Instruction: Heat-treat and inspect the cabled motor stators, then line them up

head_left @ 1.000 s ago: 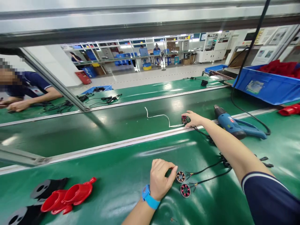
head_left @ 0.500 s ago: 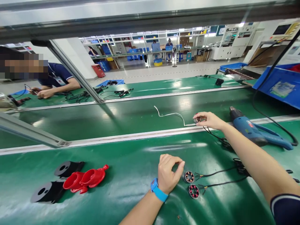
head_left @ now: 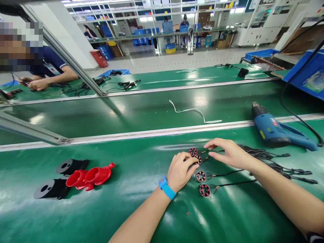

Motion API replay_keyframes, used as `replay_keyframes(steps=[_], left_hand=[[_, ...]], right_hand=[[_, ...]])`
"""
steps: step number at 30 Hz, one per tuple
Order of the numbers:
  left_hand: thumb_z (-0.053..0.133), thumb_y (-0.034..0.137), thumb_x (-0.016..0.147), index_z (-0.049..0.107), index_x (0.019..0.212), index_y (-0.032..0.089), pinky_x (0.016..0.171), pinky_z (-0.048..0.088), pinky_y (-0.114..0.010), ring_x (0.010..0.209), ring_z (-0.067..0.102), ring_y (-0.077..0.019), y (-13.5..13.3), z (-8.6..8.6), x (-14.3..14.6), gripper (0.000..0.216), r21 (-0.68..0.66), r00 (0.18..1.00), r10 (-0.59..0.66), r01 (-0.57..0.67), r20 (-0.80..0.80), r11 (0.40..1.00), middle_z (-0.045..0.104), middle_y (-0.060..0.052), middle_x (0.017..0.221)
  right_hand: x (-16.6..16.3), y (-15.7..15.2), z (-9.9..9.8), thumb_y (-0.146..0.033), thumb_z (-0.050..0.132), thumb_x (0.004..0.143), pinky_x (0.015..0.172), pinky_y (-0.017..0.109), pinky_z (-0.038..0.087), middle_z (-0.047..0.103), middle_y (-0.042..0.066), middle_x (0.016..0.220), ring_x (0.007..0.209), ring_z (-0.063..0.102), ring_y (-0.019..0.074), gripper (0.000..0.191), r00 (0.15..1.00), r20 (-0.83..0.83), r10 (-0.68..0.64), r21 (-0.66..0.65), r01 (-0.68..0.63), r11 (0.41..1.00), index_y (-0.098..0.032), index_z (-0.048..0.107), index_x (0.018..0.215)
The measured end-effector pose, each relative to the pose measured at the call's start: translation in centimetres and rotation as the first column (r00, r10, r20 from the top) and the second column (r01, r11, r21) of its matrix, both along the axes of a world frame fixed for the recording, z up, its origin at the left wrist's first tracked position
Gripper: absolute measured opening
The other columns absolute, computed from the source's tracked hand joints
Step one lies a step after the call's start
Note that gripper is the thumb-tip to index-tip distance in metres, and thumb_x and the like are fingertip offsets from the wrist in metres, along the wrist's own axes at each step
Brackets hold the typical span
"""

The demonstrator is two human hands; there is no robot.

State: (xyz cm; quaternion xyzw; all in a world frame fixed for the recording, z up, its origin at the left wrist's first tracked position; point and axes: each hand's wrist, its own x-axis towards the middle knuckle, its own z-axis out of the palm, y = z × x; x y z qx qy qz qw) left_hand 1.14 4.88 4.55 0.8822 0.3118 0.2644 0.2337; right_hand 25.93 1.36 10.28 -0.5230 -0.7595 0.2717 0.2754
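Four wound stators (head_left: 200,176) clustered on the bench (head_left: 126,209), leads (head_left: 265,157) trailing right.
Left hand (head_left: 179,172) curled, fingertips on one stator, grip unclear; right hand (head_left: 229,153) half-open over leads, gripping nothing, likely to stop tangling.

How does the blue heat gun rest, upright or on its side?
On its side: the heat gun lies flat on the green table.

Four wound cores (head_left: 200,176) lie at the centre of the near bench (head_left: 152,216), in a row running front to back. The left hand (head_left: 181,170) sits just left of the row, and the right hand (head_left: 227,153) just right of the rear two. Their leads (head_left: 268,158) run rightward. The heat gun (head_left: 273,130) lies behind the leads. Moulded housings (head_left: 86,175) lie well to the left. The conveyor belt (head_left: 141,114) runs behind the bench and carries a loose strip (head_left: 194,111).
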Motion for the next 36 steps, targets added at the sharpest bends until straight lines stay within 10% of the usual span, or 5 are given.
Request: replay_keyframes(steps=[14, 25, 31, 36], left_hand=[[0.077, 0.022, 0.081, 0.05, 0.091, 0.021, 0.076, 0.041, -0.034, 0.084, 0.055, -0.0196, -1.3, 0.4, 0.6, 0.028, 0.042, 0.994, 0.109, -0.108, -0.017, 0.993, 0.061, 0.001, 0.09], [0.083, 0.03, 0.076, 0.049, 0.102, 0.022, 0.072, 0.037, -0.032, 0.083, 0.055, -0.0193, -1.1, 0.3, 0.8, 0.043, 0.095, 1.0, 0.018, -0.018, -0.004, 0.995, 0.059, 0.001, 0.092], [0.072, 0.046, 0.086, 0.055, 0.101, 0.022, 0.075, 0.039, -0.035, 0.085, 0.055, -0.0199, -0.8, 0.7, 0.3, 0.033, -0.008, 0.995, -0.054, 0.054, -0.081, 0.999, 0.06, 0.0, 0.092], [0.055, 0.034, 0.098, 0.055, 0.121, 0.023, 0.091, 0.043, -0.037, 0.106, 0.055, -0.0212, 0.3, 0.5, -0.1, 0.026, -0.01, 0.995, 0.089, -0.088, 0.036, 0.996, 0.058, -0.007, 0.115]], right_hand=[[-1.9, 0.2, -2.7, -0.033, 0.047, 0.096, 0.066, 0.025, 0.037, 0.063, 0.002, 0.083, 0.071, 0.052, 0.0133, 0.026, 0.993, -0.04, 0.109, -0.204, -0.115, 0.972, -0.017, 0.066, 0.09], [-2.3, 0.4, -4.2, -0.041, 0.06, 0.084, 0.078, 0.028, 0.047, 0.067, 0.005, 0.083, 0.079, 0.063, 0.0167, 0.027, 0.865, -0.46, -0.202, -0.546, -0.096, 0.832, -0.014, 0.063, 0.086], [-1.2, 0.2, -3.3, -0.039, 0.059, 0.089, 0.08, 0.031, 0.05, 0.071, 0.005, 0.084, 0.082, 0.067, 0.0196, 0.042, 0.939, -0.338, -0.065, -0.518, -0.128, 0.846, -0.015, 0.062, 0.124], [0.6, 0.8, -1.3, -0.047, 0.059, 0.093, 0.093, 0.035, 0.051, 0.069, 0.007, 0.105, 0.099, 0.065, 0.021, 0.036, 0.934, -0.333, -0.127, -0.337, 0.008, 0.941, -0.017, 0.066, 0.113]])
